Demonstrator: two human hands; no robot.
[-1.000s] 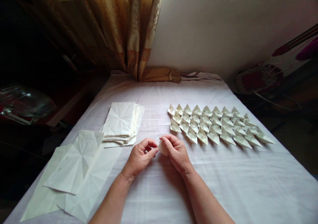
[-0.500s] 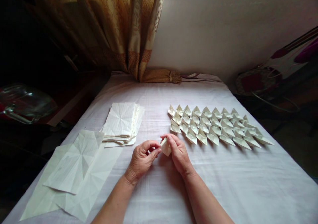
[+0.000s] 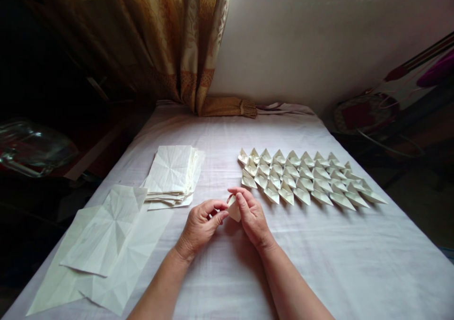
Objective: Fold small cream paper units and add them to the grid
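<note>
Presently clamping one folded paper piece point(image 3: 234, 211) between thumb and fingers of the right hand point(image 3: 253, 220), out over the middle of the cloth-covered table point(image 3: 326, 263), well apart from its left and right edges. Bringing thumb and forefinger of the left hand point(image 3: 202, 220) nearly together at the left side of the same piece; cannot tell whether clamping on it.

Listing, toward the left edge: one stack of creased sheets point(image 3: 169, 168), spreading unevenly along its right side. Listing, toward the near left corner: several loose sheets point(image 3: 115, 225), overlapping, lying just beside the stack and reaching close to the left edge. Listing, on the right half: many pointed paper units point(image 3: 298, 173), packing together in rows just beyond the right hand, stretching near the right edge. Listing, at the far edge: one gold curtain point(image 3: 191, 40), hanging toward the far left corner, before a pale wall point(image 3: 301, 50).

Showing bare cloth between stack and rows, running up to the far edge; showing a broader stretch toward the near right corner; showing least room along the left edge.
</note>
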